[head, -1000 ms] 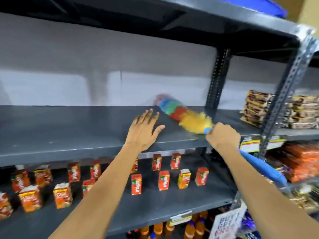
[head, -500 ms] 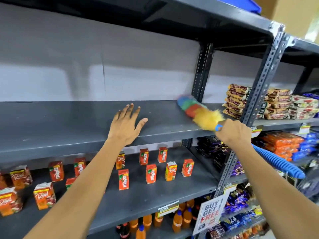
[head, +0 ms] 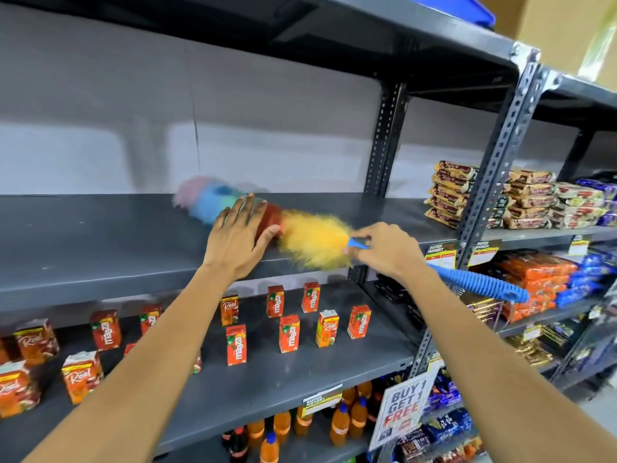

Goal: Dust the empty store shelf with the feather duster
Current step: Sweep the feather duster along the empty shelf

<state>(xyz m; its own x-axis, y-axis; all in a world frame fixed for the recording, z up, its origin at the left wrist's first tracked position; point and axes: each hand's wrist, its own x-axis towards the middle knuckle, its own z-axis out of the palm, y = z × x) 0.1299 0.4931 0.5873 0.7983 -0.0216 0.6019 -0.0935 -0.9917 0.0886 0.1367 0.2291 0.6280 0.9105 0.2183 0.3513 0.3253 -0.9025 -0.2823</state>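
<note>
The empty dark grey shelf (head: 100,242) runs across the middle of the head view. A feather duster (head: 310,238) with yellow, red, green, blue and pink fluff lies across it, its far end blurred. My right hand (head: 384,248) grips the duster's blue handle just behind the yellow fluff; the ribbed handle end sticks out to the right past my wrist. My left hand (head: 237,238) rests flat on the shelf with fingers spread, in front of the duster's red and green part.
Several small red juice cartons (head: 290,332) stand on the shelf below. Stacked snack packets (head: 454,192) fill the neighbouring bay to the right, behind a perforated upright post (head: 494,152). Orange bottles (head: 340,422) and a "BUY 1 GET 1 FREE" sign (head: 404,409) sit lower down.
The duster has swept left along the shelf, so its fluffy head now passes behind my left hand. My left hand has stayed flat on the shelf. The view has shifted slightly.
</note>
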